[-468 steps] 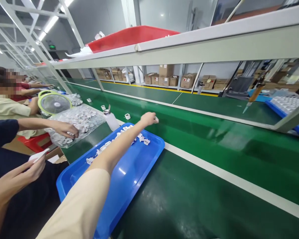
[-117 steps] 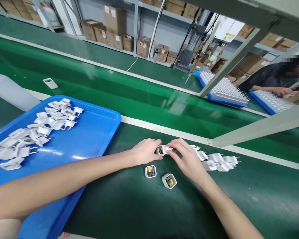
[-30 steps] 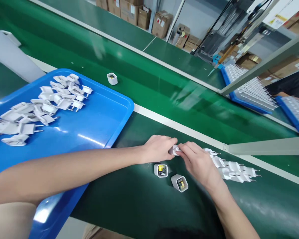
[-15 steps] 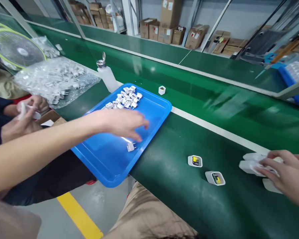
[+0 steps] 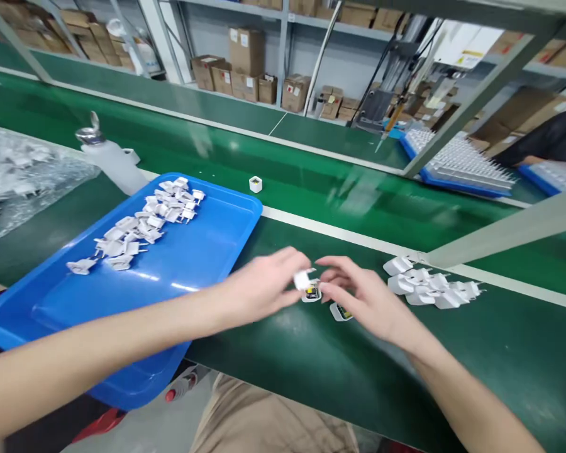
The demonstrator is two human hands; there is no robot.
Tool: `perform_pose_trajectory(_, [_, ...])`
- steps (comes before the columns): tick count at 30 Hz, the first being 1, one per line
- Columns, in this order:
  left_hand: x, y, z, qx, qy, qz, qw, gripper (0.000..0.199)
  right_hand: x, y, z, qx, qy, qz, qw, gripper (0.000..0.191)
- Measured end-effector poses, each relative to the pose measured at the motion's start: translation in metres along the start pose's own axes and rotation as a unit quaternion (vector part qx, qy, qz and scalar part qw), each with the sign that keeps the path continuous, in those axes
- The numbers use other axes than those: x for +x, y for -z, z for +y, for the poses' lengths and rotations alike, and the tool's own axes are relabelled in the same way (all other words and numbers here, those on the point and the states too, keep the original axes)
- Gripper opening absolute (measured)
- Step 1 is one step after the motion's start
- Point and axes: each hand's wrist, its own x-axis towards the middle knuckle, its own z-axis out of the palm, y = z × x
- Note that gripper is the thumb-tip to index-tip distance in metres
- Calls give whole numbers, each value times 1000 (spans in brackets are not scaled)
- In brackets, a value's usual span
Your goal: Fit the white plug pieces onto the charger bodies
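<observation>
Starting far left: bag of white parts (image 5: 14, 170), cut off by the frame edge. Next a blue tray (image 5: 207, 251) with loose white plugs (image 5: 141, 226). Mid-table, left hand (image 5: 259, 286) pinching a small white plug (image 5: 303, 279), a bit motion-blurred. Open casing (image 5: 312, 293) just under it, half hidden. Right hand (image 5: 363, 299) fingers spread, gripping nothing, partly covering another casing (image 5: 340, 311). Finished plug pile (image 5: 429, 289) on the right.

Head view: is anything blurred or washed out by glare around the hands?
Head view: both the left hand and right hand are motion-blurred, so the small white part between them is soft; the blue tray carries pale glare streaks; the green belt shows smeared reflections.
</observation>
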Motion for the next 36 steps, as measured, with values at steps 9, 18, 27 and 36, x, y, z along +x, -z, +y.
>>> perform_pose_trajectory(9, [32,-63,-9,9,33,-18,999,78,8,29,40,114,-26,133,984,27])
perform_pose_trajectory(18, [82,-49,-44,-75,-111,-121,984,37,18,19,55,-105,102,98,984,13])
perform_pose_trajectory(27, [76,-83,-48,-196,32,-46,979,33,31,6,68,-187,162,73,966,15])
perform_pose_trajectory(36, [75,-88,-47,-191,64,-35,979,32,31,2,66,-226,143,92,959,11])
